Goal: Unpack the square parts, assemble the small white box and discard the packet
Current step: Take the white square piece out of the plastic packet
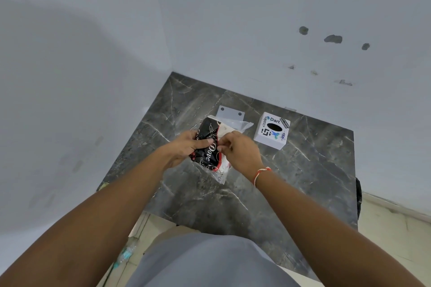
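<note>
A black, red and white printed packet (211,155) in clear plastic lies over the middle of the dark marble table (303,182). My left hand (186,147) grips its left side, thumb across the black print. My right hand (240,150) pinches the packet's right edge near the white part. A flat white square part (231,114) with two dark holes lies just behind the packet, partly under the clear plastic. To the right stands a small white box (271,130), its top covered in stickers and cut with an oval hole.
The table sits in a corner between two pale walls (93,77). Its front edge and right edge drop to a light tiled floor (396,240). A plastic bottle (123,256) lies on the floor at lower left.
</note>
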